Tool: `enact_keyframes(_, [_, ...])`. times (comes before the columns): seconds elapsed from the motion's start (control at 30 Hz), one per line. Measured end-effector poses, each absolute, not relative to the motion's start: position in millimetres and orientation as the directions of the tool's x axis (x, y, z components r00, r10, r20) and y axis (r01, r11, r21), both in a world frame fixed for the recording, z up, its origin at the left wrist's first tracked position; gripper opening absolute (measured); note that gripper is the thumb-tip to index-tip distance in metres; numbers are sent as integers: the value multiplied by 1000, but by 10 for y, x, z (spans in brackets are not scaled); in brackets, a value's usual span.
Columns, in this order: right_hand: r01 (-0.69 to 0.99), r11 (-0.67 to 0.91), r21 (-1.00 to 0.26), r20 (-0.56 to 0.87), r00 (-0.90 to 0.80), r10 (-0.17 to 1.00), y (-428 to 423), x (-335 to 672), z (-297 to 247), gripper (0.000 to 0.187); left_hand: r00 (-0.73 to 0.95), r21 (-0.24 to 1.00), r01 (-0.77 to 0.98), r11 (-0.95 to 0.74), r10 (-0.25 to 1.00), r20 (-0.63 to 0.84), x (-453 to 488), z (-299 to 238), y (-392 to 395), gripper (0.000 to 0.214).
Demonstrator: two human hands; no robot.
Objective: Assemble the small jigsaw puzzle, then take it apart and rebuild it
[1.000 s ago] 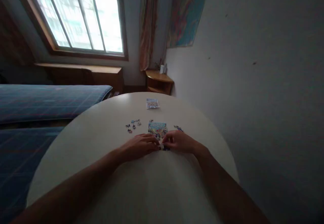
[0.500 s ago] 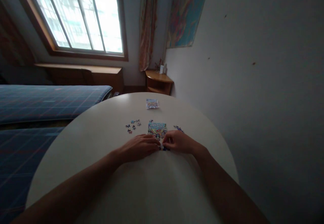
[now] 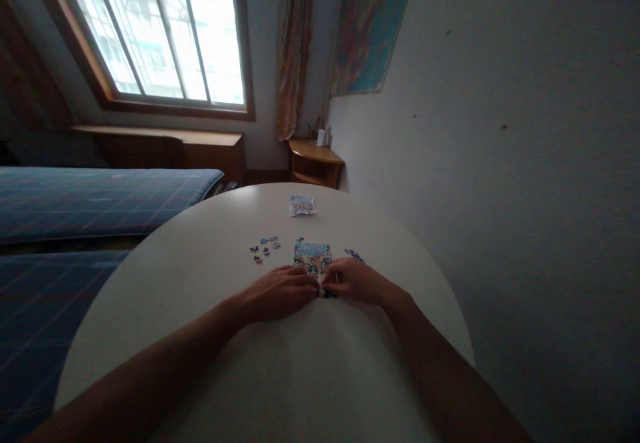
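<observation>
A partly assembled jigsaw puzzle [image 3: 313, 256] with a colourful print lies on the white round table, its near part hidden by my fingers. My left hand [image 3: 284, 291] rests flat over its near left side, fingers stretched out and pressing near the lower pieces. At the near right edge, my right hand [image 3: 350, 279] pinches a puzzle piece [image 3: 328, 293], mostly covered by the fingertips. Several loose puzzle pieces [image 3: 266, 252] are scattered left of the puzzle. A few more dark blue pieces [image 3: 355, 255] lie just beyond my right hand.
A small printed picture sheet [image 3: 302, 206] lies toward the far side of the white table [image 3: 210, 243]. Past the left table edge is a bed with a plaid cover [image 3: 100, 196]. The wall [image 3: 500, 196] runs along the right. A corner shelf [image 3: 316, 153] stands behind.
The whole view has shifted very slightly. Both hands stay at the near edge of the puzzle in nearly the same pose, and the loose pieces have not moved on the table.
</observation>
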State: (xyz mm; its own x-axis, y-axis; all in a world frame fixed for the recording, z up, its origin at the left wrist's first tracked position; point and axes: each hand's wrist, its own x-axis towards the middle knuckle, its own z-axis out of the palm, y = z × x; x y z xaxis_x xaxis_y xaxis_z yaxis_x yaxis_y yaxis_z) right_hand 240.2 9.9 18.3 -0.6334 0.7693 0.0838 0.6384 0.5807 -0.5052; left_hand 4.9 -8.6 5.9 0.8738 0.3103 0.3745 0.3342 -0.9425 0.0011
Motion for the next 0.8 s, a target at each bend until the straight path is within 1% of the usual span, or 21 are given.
enact_keyframes(0.17, [643,580,-500,82,-632,771,97,2401,184,8,881,-7,333,-943,309,359,62,77,-94,15])
enact_keyframes(0.27, [644,578,-502,77,-632,771,96,2398,191,8,877,11,333,-943,314,364,66,87,-101,15])
enact_keyframes(0.43, [647,582,-493,65,-639,766,97,2399,199,9,863,89,342,-936,350,365,52,77,-104,13])
enact_keyframes(0.53, [642,573,-509,62,-637,769,88,2403,226,13,829,146,361,-921,389,403,14,59,-73,14])
enact_keyframes(0.6, [642,555,-529,71,-618,783,80,2406,257,17,772,170,408,-897,439,461,-38,48,-19,15])
enact_keyframes(0.67, [643,539,-544,84,-597,797,74,2408,287,19,671,190,504,-843,520,529,-119,33,69,17])
enact_keyframes(0.73, [641,536,-549,98,-588,803,76,2410,305,18,545,208,641,-739,628,556,-228,7,182,19])
enact_keyframes(0.8, [638,541,-548,109,-586,803,86,2415,305,17,406,242,769,-592,745,530,-348,-33,300,23])
